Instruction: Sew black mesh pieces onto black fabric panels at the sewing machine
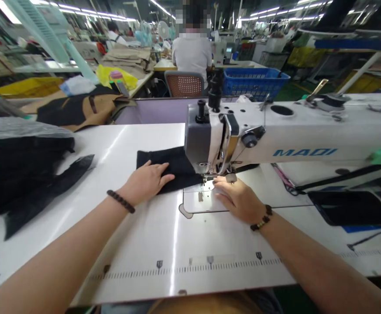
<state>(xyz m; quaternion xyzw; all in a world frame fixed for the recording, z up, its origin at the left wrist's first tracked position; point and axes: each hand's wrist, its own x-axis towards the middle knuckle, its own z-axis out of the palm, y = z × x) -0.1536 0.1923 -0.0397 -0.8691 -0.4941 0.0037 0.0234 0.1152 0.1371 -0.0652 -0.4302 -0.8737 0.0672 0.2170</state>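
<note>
Lies on the white table [138, 244], left of the sewing machine's [295, 135] head: a dark cloth [177, 163], reaching in as far as the presser foot [205, 179]. Pressing down on it with the left hand [147, 181], open and with fingers spread, pinching nothing. Bent close beside the foot with the fingers of the right hand [242, 198]; impossible to tell whether gripping anything there.

Most worrying, probably, at those right fingertips: could get pricked or nipped if starting the machine with them so near the foot, or if slipping forward over the smooth metal plate [200, 196]. Hard to see past the machine's head, too, so could miss a fold at the far side of the cloth and catch it under the foot.

With the left hand, could push too hard or at a slant, and so skew the cloth or pucker it near the foot. Pressing too lightly instead, could let it swivel on such a slick top. Less likely, could snag the cloth with the left bracelet [121, 201], or brush the loose dark pile [20, 165] with the left forearm and drag it askew.
</note>
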